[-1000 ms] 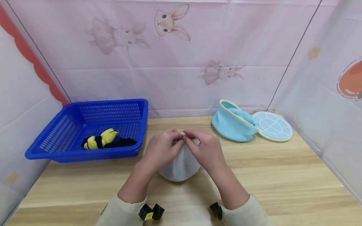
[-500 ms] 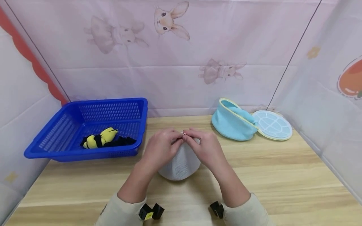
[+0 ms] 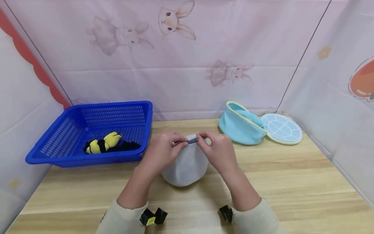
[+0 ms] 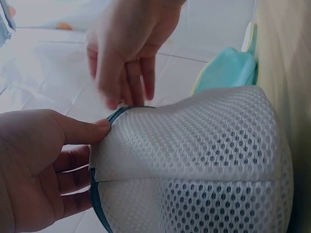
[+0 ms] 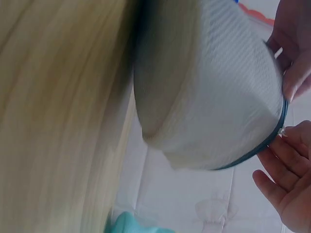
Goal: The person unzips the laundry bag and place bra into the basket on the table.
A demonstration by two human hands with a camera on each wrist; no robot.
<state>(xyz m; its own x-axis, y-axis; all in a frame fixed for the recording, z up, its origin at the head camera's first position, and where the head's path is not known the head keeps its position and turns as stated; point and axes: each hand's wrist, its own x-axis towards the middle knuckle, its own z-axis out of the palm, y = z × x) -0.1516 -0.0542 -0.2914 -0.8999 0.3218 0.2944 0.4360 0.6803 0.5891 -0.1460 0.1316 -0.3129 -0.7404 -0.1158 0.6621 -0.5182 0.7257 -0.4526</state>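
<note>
A white mesh laundry bag [image 3: 185, 169] stands on the wooden table between both hands, its dark zipper edge [image 4: 97, 199] uppermost. My left hand [image 3: 163, 151] pinches that edge between thumb and fingers; in the left wrist view its other fingers lie behind the rim. On the other side, my right hand [image 3: 219, 149] pinches at the zipper, where a small metallic zipper pull [image 5: 281, 130] shows by the fingertips in the right wrist view. Whatever the bag contains is hidden.
A blue plastic basket [image 3: 147, 126] at the left holds a yellow-and-black cloth item [image 3: 105, 144]. Back right stands a light blue mesh bag [image 3: 241, 130], its round patterned lid [image 3: 281, 128] folded out beside it. Printed cloth walls [image 3: 187, 87] border the table.
The hands, earlier together at the bag's top, have moved apart. My right hand has shifted right along the rim, and a stretch of zipper now shows between them.
</note>
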